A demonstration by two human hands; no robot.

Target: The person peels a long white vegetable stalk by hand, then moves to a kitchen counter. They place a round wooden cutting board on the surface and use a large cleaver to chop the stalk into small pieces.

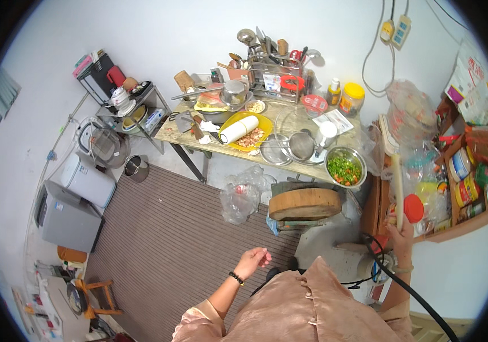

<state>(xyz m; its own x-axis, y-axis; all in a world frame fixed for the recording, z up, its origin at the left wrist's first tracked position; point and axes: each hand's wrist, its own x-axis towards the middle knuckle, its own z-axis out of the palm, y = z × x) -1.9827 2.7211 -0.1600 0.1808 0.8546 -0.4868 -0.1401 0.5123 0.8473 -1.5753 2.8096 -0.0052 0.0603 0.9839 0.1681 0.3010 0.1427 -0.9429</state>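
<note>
My right hand [400,237], at the right beside the cluttered wooden shelf, is closed around the lower end of a long pale stick [398,188], perhaps a rolling pin. The stick points away from me, and a jar's red lid [413,208] is just to its right. Over the ribbed brown mat [175,226] hangs my left hand [252,261], loosely curled with nothing visible in it; a dark bead bracelet circles its wrist. Ahead, a steel bowl [346,167] of chopped green and orange vegetables rests at the right end of the wooden table [171,133].
A thick round chopping block [306,204] stands before the table. On the table are a yellow basket [229,124] holding a white cylinder, a glass lid [276,149] and a utensil rack [274,68]. Jars and bags crowd the shelf [451,233]. A black cable [406,284] crosses near my right arm.
</note>
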